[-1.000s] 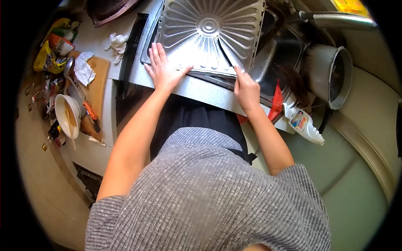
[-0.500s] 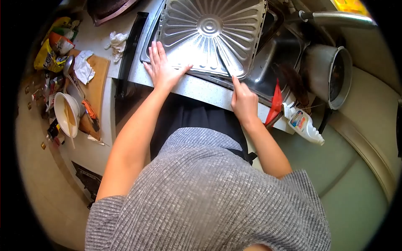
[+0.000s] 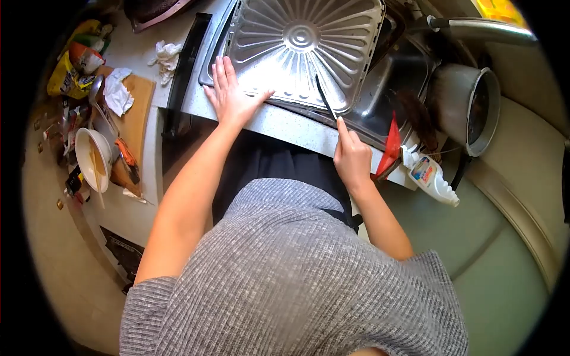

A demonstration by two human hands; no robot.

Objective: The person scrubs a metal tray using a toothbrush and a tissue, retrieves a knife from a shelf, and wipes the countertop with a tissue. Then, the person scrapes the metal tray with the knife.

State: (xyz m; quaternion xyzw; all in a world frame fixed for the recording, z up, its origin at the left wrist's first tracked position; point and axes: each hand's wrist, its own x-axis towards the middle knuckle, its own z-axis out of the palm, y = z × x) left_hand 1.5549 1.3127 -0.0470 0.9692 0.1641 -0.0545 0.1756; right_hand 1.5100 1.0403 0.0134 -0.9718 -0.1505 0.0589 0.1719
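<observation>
A ribbed metal tray with a round raised centre lies over the front edge of the sink and counter. My left hand is spread with its fingers apart, resting on the tray's near left corner. In my right hand is a thin dark knife, its blade pointing away from me over the tray's near right part. The fingers are closed round the handle, which is mostly hidden in the hand.
To the right are a metal sink, a large pot, a red cloth and a white spray bottle. At left, a cutting board stands near a white bowl, crumpled tissue and yellow packaging.
My right hand and the knife have moved a little toward me, and the tray has shifted slightly right. My left hand stays spread at the tray's corner.
</observation>
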